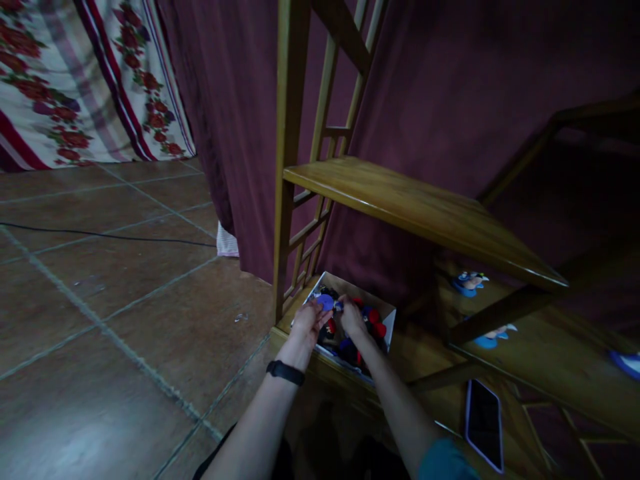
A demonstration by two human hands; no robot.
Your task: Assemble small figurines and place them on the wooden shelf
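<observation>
A small figurine with a round blue-purple base (325, 303) is held over a white box (391, 328). My left hand (309, 321) is closed around the edge of the base, and a black band sits on that wrist. With closed fingers, my right hand (351, 316) pinches the figurine's other end, just right of the base. Inside the box lie several small red, blue and dark figures (375, 321), partly hidden by my hands and forearm. Finer details of the held figurine are too small to tell.
The box stands on the low board of a wooden shelf unit (290, 133), under a higher shelf (400, 197). Figurines with blue bases (469, 284) stand to the right. A phone (484, 423) lies at lower right. A black cable (110, 235) crosses the tiled floor.
</observation>
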